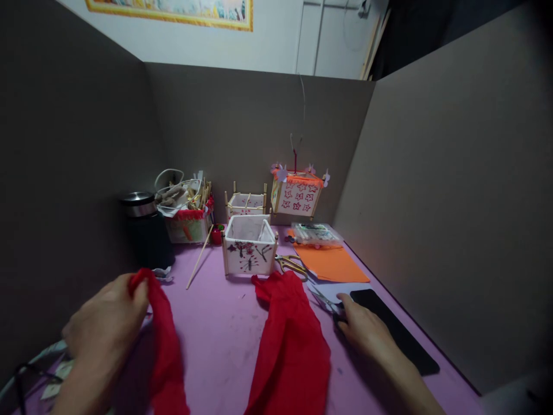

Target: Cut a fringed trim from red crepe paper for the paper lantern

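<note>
Across near area: purple tabletop (216, 334) | Near centre: red sheet (294, 351), likely light, soft, easily creased, best taken by an edge | Near left: red strip (166, 351), probably limp, pinched at its top by left hand (110, 314), fingers closed | Right: black-handled scissors (329, 306), likely rigid, held at the handles by right hand (365, 328), fingers curled

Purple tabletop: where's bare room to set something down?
Widest bare patch of tabletop: between the red strip in the left hand and the larger red cloth, in front of the white box. Narrower: between box and stick. Crowded: around the right hand, with scissors, orange paper, black slab.
</note>
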Available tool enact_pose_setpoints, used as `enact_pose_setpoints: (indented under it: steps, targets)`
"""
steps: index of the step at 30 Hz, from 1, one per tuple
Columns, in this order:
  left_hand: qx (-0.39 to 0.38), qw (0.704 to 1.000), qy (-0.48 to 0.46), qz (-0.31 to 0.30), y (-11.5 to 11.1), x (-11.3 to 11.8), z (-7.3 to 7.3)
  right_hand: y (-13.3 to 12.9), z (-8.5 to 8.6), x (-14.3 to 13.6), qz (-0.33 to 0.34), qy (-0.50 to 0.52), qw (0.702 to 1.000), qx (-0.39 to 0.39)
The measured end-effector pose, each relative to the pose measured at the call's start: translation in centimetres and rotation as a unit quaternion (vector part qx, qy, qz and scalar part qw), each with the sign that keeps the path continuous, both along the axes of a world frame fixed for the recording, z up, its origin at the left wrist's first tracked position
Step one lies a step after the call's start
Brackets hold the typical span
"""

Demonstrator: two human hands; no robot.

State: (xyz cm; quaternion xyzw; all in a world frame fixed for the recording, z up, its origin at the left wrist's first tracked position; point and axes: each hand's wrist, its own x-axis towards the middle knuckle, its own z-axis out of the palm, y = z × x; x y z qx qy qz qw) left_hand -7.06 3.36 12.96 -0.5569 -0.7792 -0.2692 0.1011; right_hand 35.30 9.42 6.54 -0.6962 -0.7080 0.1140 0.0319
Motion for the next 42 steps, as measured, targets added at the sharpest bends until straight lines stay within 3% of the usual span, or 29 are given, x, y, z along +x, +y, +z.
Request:
enact_pose_setpoints:
  steps: [1,3,4,6,8,10,13,16,18,20,21,23,25,27,28,30,33,37,42]
  targets:
    - [-0.028,0.997,0.059,0.050,0.5,1.1,0.3,-0.1,0.0,-0.1,0.001,-0.019,1.000,-0.003]
    - [-0.023,0.991,0.131,0.028,1.2,4.0,-0.1,-0.1,0.0,-0.2,0.013,-0.055,0.998,-0.005]
    - [-0.009,0.993,0.121,-0.015,1.4,5.6,-0.7,-0.1,0.0,-0.3,0.017,-0.073,0.997,-0.003]
    - [-0.026,0.989,0.014,-0.145,1.6,9.1,-2.5,-0.1,0.2,-0.3,0.028,-0.096,0.995,0.002]
    - [-0.121,0.960,-0.100,-0.231,1.6,12.4,-4.5,-0.1,0.3,-0.2,0.056,-0.100,0.993,-0.003]
    - [-0.190,0.930,-0.170,-0.265,1.5,15.0,-6.1,-0.1,0.5,-0.2,0.087,-0.099,0.991,-0.020]
    - [-0.223,0.914,-0.205,-0.270,1.6,17.0,-7.5,0.1,1.0,-0.2,0.100,-0.116,0.988,-0.025]
    - [-0.203,0.887,-0.313,-0.274,1.4,16.9,-7.7,0.1,2.0,-0.4,0.103,-0.124,0.986,-0.032]
    - [-0.197,0.849,-0.399,-0.284,0.9,16.4,-7.1,-0.1,3.3,-0.9,0.112,-0.112,0.987,-0.028]
    - [-0.212,0.803,-0.459,-0.315,0.0,15.9,-6.0,-0.6,5.1,-2.2,0.155,-0.057,0.986,0.030]
    - [-0.226,0.783,-0.473,-0.335,-0.5,15.8,-5.2,-1.0,6.0,-3.3,0.208,-0.004,0.975,0.080]
    - [-0.265,0.766,-0.454,-0.369,-1.5,15.6,-3.4,-1.6,7.7,-5.7,0.389,0.120,0.907,0.111]
    - [-0.311,0.777,-0.392,-0.381,-2.6,15.3,-1.5,-2.0,8.7,-8.1,0.546,0.170,0.818,0.051]
    - [-0.338,0.789,-0.343,-0.380,-3.4,14.6,0.2,-2.0,9.1,-9.5,0.611,0.170,0.773,0.009]
    - [-0.345,0.794,-0.327,-0.380,-3.8,14.1,1.0,-1.8,9.1,-9.7,0.621,0.162,0.767,0.000]
    - [-0.355,0.801,-0.300,-0.377,-4.2,12.7,2.2,-1.3,9.2,-9.1,0.613,0.143,0.777,0.005]
    - [-0.380,0.816,-0.235,-0.366,-4.4,10.3,3.0,-0.3,9.7,-6.6,0.549,0.139,0.824,0.024]
    - [-0.377,0.852,-0.142,-0.335,-4.2,8.0,2.4,0.5,10.5,-3.1,0.420,0.170,0.891,0.002]
    - [-0.317,0.904,-0.123,-0.259,-4.3,6.7,2.1,0.7,10.7,0.0,0.310,0.203,0.928,-0.039]
